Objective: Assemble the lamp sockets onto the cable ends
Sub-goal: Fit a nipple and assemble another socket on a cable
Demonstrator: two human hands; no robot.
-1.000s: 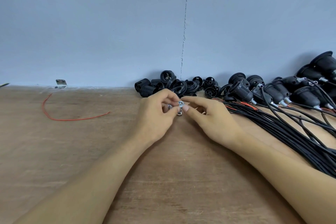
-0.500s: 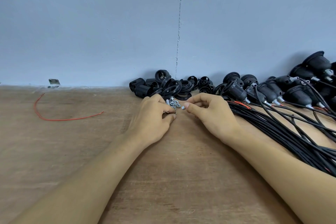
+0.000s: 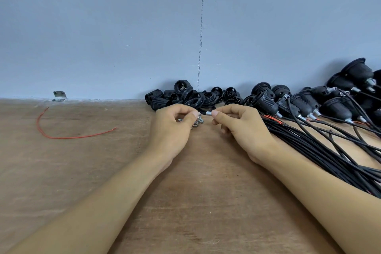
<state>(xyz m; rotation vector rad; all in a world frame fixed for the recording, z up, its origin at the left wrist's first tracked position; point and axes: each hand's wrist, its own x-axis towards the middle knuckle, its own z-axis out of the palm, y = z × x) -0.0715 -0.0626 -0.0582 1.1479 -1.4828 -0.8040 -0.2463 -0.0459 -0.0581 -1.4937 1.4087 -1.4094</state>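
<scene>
My left hand [image 3: 175, 130] is curled above a small heap of silver metal fittings [image 3: 198, 122] on the wooden table [image 3: 206, 202], and pinches one small metal piece at its fingertips. My right hand [image 3: 241, 128] pinches a short silver threaded tube [image 3: 208, 113] between thumb and forefinger, a little to the right of the left fingertips. Behind both hands lies a pile of loose black socket parts and rings [image 3: 185, 97]. To the right lie black sockets fitted on cables [image 3: 309, 105], their black cable bundle [image 3: 329, 150] running under my right forearm.
A loose red wire [image 3: 61, 136] lies on the table at the left. A small metal bracket [image 3: 59, 96] sits where the table meets the blue-grey wall [image 3: 123, 27]. More black sockets are stacked at the far right [image 3: 358, 74].
My hands have drawn slightly apart. The right hand now holds a silver tube lifted from the heap, and the left hand has risen with a small metal piece.
</scene>
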